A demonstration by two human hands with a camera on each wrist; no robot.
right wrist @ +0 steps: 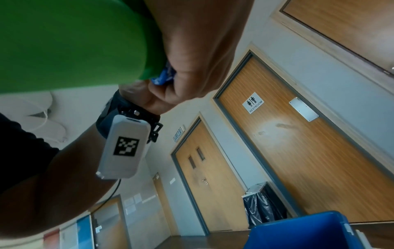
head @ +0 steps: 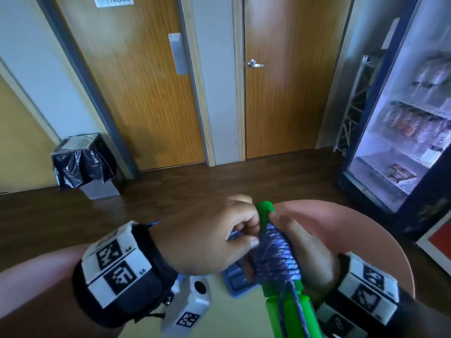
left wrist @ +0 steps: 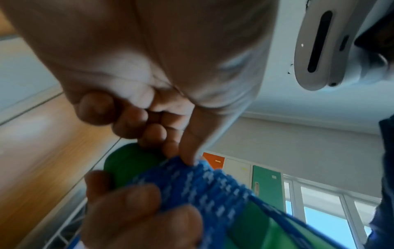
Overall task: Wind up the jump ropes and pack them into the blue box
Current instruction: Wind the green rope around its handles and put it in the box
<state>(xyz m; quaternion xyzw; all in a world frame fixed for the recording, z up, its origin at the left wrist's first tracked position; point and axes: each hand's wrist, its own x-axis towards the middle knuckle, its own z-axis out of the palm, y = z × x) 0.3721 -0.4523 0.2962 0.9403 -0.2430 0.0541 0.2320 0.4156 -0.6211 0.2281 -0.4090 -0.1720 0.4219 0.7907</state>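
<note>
The right hand (head: 300, 250) curls its fingers around the green handles (head: 288, 301), which are bound by the wound blue rope (head: 278, 252), above the table. The left hand (head: 207, 237) pinches the rope's end at the coil. The rope seems soft and light, the handles stiff; holding on the coil should stop unwinding.

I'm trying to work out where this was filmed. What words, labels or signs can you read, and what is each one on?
"RESTROOM": white sign with two figures, on the wooden door.
"STROOM": same sign, cut off in the head view.
"KELUAR": blue sign above the double doors, small but readable.
Wall notices and fridge packaging: too blurred.
</note>
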